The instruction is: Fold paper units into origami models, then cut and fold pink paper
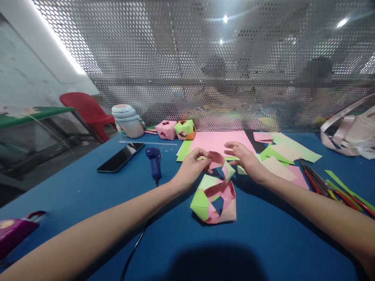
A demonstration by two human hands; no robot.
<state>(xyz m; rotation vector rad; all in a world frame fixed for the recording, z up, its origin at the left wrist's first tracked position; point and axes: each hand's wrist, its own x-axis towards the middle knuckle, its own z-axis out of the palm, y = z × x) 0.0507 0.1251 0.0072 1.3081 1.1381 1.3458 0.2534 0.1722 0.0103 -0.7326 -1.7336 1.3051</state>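
Note:
A folded paper model in pink, green and cream stands on the blue table in front of me, with an opening in its near side. Its upper part is a curled pink strip with a pale green corner, rising behind the body. My left hand pinches the left edge of that pink strip between thumb and fingers. To the right, my right hand is spread beside the pale green corner, fingers apart and holding nothing. Whether its fingertips touch the paper is hard to tell.
A blue glue gun with a black cord and a phone lie left. Behind are finished paper cubes, a cup and pink sheets. Scissors and paper strips lie right. A perforated metal screen closes the back.

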